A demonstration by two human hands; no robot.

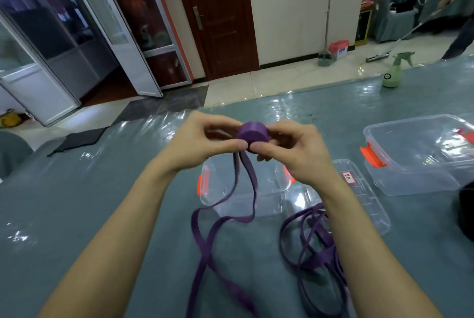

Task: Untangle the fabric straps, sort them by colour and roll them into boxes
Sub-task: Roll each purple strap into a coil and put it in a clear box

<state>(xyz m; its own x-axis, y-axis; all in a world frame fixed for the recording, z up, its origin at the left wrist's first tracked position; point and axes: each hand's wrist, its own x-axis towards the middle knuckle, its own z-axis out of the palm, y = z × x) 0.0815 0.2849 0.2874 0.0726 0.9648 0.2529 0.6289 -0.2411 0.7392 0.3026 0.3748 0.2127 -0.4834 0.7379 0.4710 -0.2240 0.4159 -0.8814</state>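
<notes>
Fingers (230, 143) of left hand (200, 139) and right hand (297, 150) in a pinch on purple roll (252, 133), tail (200, 266) off-frame.

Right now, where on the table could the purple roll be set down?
Bare table left of the left hand, and between spray bottle and large box. Crowded around the small box, lid and loose purple strap.
</notes>
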